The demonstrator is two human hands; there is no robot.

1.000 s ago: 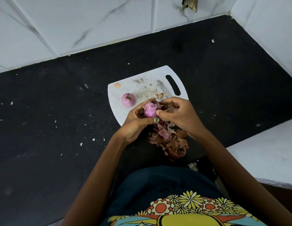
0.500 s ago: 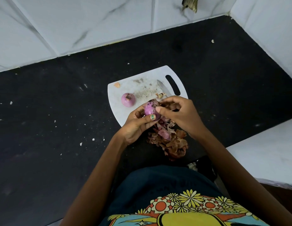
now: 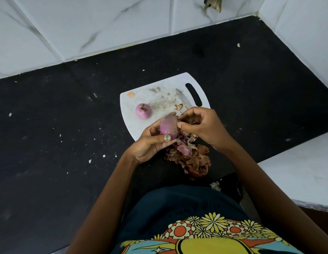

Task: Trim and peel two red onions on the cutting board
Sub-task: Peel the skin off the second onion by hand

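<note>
The left hand [image 3: 150,142] cradles the second onion [image 3: 168,128] steady above the board's [image 3: 141,125] near edge so the right hand's [image 3: 201,125] fingertips can pinch away loose skin.

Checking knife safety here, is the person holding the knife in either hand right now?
No: the knife lies on the cutting board, while the left hand holds an onion and the right hand picks at its skin.

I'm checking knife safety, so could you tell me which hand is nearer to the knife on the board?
Right. The right hand covers the knife at its near end; the left hand holds an onion farther away.
</note>
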